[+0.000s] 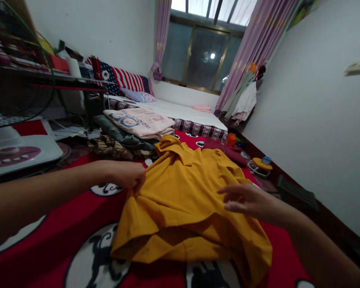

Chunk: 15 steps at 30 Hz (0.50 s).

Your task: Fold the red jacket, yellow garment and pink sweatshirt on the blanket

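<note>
A mustard-yellow shirt (183, 188) lies spread over a red blanket (87, 228) with white and black patterned circles. Its hem faces me and gapes a little, and its collar end points away. My left hand (129, 176) is closed on the shirt's left edge, pulling creases into the cloth. Over the right side of the shirt hovers my right hand (243, 200), fingers stretched out and apart, with nothing in them. Whether its fingertips touch the cloth I cannot tell.
Folded clothes, a pale pink shirt (141, 122) on top, are piled beyond my left hand. A dark red garment (225, 150) lies past the yellow shirt. A white fan base (21, 152) stands at left, a yellow stool (262, 163) at right, a bed (180, 112) behind.
</note>
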Available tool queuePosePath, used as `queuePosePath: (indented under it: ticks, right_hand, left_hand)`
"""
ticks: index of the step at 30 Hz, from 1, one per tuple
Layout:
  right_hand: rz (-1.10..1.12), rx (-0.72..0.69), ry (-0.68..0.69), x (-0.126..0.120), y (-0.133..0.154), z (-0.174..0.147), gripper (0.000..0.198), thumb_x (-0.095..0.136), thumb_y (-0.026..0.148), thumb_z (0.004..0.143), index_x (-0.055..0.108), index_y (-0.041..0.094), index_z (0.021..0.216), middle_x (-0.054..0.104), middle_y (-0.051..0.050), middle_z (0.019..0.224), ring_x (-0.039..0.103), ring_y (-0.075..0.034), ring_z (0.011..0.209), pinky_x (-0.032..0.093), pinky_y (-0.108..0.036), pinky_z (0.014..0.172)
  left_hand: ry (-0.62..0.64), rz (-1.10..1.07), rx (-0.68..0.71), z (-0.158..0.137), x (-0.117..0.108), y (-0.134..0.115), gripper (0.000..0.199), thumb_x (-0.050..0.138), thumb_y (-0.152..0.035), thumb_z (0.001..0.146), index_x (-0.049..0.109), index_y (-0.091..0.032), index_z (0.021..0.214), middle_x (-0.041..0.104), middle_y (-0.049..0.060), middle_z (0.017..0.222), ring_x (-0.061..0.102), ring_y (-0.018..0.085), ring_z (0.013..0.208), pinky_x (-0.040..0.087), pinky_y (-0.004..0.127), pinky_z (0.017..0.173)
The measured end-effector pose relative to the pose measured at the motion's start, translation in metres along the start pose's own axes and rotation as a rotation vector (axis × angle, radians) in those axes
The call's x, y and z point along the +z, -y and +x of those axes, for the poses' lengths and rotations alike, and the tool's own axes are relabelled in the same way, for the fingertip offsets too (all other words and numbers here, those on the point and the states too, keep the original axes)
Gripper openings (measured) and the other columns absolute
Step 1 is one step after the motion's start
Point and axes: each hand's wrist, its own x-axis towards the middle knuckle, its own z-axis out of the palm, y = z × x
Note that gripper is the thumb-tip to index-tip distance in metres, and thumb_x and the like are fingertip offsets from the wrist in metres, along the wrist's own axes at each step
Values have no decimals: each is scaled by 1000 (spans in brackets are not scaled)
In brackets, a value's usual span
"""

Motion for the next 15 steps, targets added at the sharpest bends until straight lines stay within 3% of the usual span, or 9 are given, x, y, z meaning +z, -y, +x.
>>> queuePosePath:
  ticks: [1, 4, 8, 12, 15]
  right_hand:
    - [38, -31, -57, 9, 3, 20, 38, 66, 44, 77, 71, 23, 108, 72, -8, 93, 67, -20, 81, 52, -29, 72]
    - [47, -62, -290, 51, 0, 73, 31, 66, 35, 78, 70, 19, 104, 69, -8, 98, 65, -20, 85, 51, -31, 76]
    - [-10, -52, -482, 102, -18, 109, 18, 61, 26, 80, 70, 22, 95, 64, -5, 96, 64, -18, 84, 49, -31, 79]
    - [67, -112, -534, 113, -29, 109, 16, 57, 23, 83, 69, 24, 93, 61, -3, 95, 63, -16, 82, 48, -30, 81]
    - [122, -170, -553, 110, -31, 106, 15, 55, 19, 82, 69, 23, 89, 61, -3, 91, 62, -15, 81, 48, -29, 81]
  left_hand:
    - [-23, 31, 2, 6, -7, -4, 35, 49, -3, 67, 75, -20, 80, 72, 3, 76, 64, 17, 67, 46, 22, 61]
    - [-289, 189, 22, 34, -18, -14, 35, 53, -9, 75, 71, -21, 102, 69, 7, 103, 65, 21, 92, 48, 25, 77]
    - [-557, 337, 53, 78, -16, -8, 55, 55, -14, 79, 51, -22, 134, 52, 11, 134, 54, 25, 118, 45, 31, 94]
    - [-685, 400, 22, 111, -16, 7, 71, 58, -18, 81, 34, -26, 147, 31, 13, 153, 42, 29, 132, 38, 37, 104]
    - [-712, 399, -50, 128, -21, 14, 70, 58, -24, 83, 32, -27, 148, 38, 14, 148, 48, 31, 126, 44, 37, 95]
